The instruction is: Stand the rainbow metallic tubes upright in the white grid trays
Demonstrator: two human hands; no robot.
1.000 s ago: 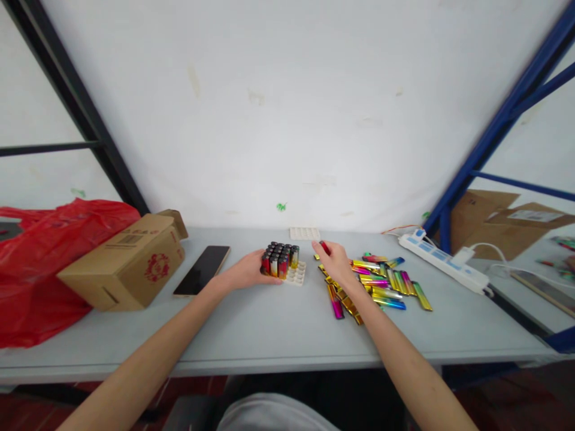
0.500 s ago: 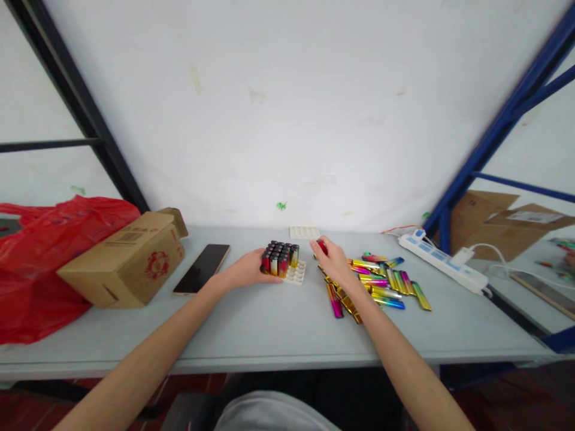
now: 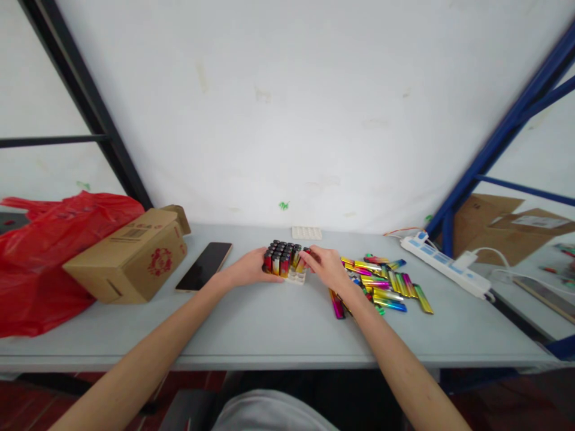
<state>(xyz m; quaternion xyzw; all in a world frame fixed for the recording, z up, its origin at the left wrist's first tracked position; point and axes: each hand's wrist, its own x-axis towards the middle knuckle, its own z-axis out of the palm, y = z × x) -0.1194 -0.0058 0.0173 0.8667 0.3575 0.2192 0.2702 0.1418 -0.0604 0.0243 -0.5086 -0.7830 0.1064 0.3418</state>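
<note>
A white holed tray (image 3: 297, 277) lies on the table, with rows of black-topped metallic lighters (image 3: 277, 258) standing upright in it. My left hand (image 3: 247, 267) curves round the left side of this block, thumb at the front and fingers behind, steadying it. My right hand (image 3: 329, 266) pinches a red lighter (image 3: 307, 250) at the tray's right side; most of it is hidden by the fingers. Front holes at the tray's right show bare. Right of the tray, partly under my right forearm, lies a loose pile of shiny multicoloured lighters (image 3: 377, 282).
A second white tray (image 3: 306, 233) rests against the wall. To the left are a phone (image 3: 204, 266), a cardboard box (image 3: 128, 257) and a red plastic bag (image 3: 40, 269). A white power strip (image 3: 444, 266) with cables lies at the right, near a blue frame (image 3: 498, 131).
My right hand has carried the red lighter left from above the pile to the tray's right side. My left hand keeps its place on the block. The view has shifted slightly.
</note>
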